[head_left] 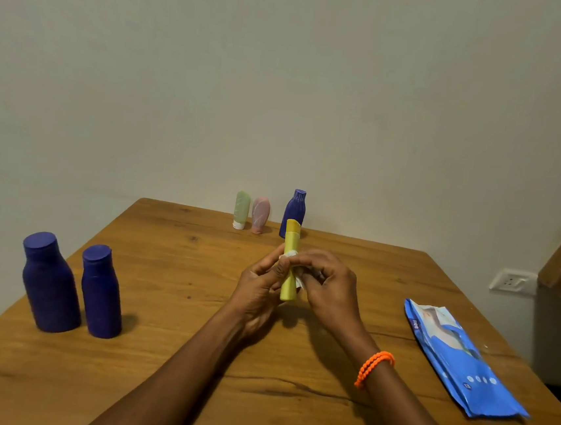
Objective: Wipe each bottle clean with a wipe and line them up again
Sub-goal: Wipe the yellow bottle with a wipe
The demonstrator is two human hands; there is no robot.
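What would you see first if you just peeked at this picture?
First, the yellow bottle held up mid-table, the left hand gripping it while the right hand presses a white wipe on it. Next, two big blue bottles standing on the left, and a blue wipes pack lying on the right.

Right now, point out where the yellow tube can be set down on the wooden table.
Free: the bare wood between the two large dark blue bottles and the blue wipes packet, though the forearms cross it. Also free: the far left corner beside the green tube. Crowded: the far edge around the pink tube and small blue bottle.
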